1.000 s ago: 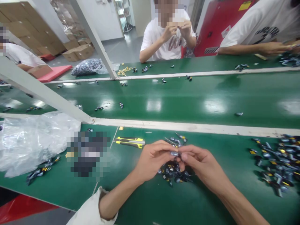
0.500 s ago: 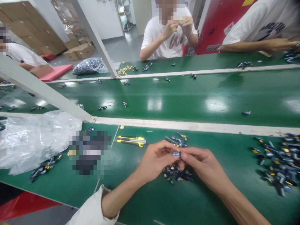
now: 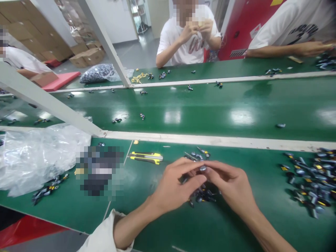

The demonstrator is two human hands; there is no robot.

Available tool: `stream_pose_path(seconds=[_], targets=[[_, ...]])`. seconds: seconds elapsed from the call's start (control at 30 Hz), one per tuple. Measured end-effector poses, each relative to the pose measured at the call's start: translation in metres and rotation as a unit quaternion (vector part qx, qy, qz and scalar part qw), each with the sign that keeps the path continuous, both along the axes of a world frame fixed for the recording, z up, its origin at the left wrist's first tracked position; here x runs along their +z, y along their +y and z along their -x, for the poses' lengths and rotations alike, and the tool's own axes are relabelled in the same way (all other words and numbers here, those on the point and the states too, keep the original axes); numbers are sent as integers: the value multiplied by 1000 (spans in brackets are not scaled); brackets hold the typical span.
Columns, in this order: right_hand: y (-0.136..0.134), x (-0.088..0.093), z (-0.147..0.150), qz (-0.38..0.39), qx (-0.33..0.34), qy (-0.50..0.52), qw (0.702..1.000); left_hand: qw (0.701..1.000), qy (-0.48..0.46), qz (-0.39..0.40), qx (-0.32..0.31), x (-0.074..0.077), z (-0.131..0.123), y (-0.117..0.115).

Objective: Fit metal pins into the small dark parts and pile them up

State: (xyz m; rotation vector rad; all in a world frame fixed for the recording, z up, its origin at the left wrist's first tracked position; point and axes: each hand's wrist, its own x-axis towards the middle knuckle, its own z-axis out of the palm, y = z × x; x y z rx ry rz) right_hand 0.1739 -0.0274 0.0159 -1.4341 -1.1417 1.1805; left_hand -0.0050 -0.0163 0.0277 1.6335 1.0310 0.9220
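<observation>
Left hand (image 3: 175, 182) spread wider; right hand (image 3: 231, 178) pinches shiny part (image 3: 203, 168)

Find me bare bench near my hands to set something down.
Bare green bench shows between your right hand and the large pile of metallic parts at right, and below the utility knife, beside your left hand. It's crowded beneath both hands, at the smaller pile, and at left around the plastic bag.
</observation>
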Motion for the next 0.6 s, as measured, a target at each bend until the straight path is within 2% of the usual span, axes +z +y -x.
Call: stream_pose_path(seconds=[0.1, 0.2, 0.47, 0.6], targets=[[-1, 0, 1, -22, 24, -21, 999, 999, -15, 11, 27, -1, 0, 1], [-2, -4, 1, -12, 46, -15, 999, 999, -23, 6, 21, -3, 0, 1], [-1, -3, 0, -8, 64, -28, 998, 992, 10, -117, 48, -7, -1, -1], [0, -1, -1, -27, 81, -58, 995, 993, 16, -111, 41, -7, -2, -3]])
